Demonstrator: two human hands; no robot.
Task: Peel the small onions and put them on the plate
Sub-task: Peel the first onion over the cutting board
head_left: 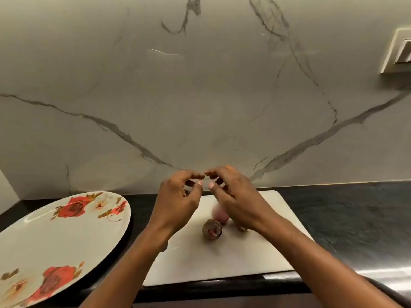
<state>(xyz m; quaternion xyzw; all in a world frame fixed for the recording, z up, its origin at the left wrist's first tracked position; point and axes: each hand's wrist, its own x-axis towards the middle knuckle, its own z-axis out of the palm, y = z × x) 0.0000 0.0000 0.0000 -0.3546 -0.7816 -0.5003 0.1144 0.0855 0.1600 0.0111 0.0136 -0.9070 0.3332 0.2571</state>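
My left hand (178,196) and my right hand (235,196) hover side by side above the far part of a white cutting board (233,258). Their fingers are loosely curved, the fingertips almost meet, and nothing shows between them. Beneath them on the board lies a small dark unpeeled onion (212,229). Just behind it is a pale pink onion (220,214), partly covered by my right hand. A bit of another small thing (242,228) peeks out under my right wrist. The large white plate (66,236) with red roses sits at the left with nothing on it.
The board and plate rest on a dark counter (344,218) against a marble-patterned wall (200,96). A wall switch (398,50) is at the upper right. The counter's front edge runs just below the board.
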